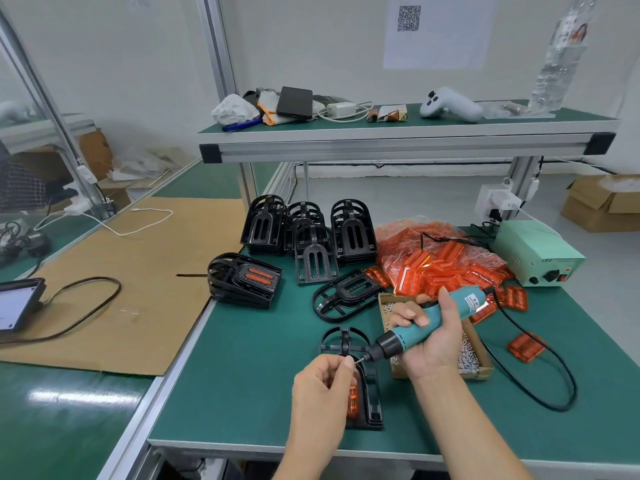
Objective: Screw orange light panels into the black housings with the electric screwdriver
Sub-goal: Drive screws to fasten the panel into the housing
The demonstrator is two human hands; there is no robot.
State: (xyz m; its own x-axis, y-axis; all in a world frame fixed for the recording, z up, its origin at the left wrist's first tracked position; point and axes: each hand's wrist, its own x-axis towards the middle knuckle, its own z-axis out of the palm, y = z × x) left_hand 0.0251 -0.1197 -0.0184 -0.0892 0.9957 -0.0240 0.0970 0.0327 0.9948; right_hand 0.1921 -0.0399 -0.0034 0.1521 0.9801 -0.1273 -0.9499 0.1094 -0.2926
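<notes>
My left hand (320, 379) pinches a screw to the screwdriver (415, 332) gripped in my right (433, 336), over the housing (360, 382) near the bench's front edge; one stack (246, 280) looks finished, many panels (446, 268) remain.

The right hand (427, 336) grips the teal electric screwdriver (420, 329), its bit angled down-left toward the left hand (323, 379), whose fingertips pinch something tiny at the bit's tip (too small to tell what). Beneath both hands a black housing (360, 386) lies on the green surface (249, 358) with an orange light panel (352, 396) in it. A cardboard tray of screws (471, 358) sits just right of the right hand. Farther back stand stacked black housings (308, 226) and a heap of orange panels (440, 261).
</notes>
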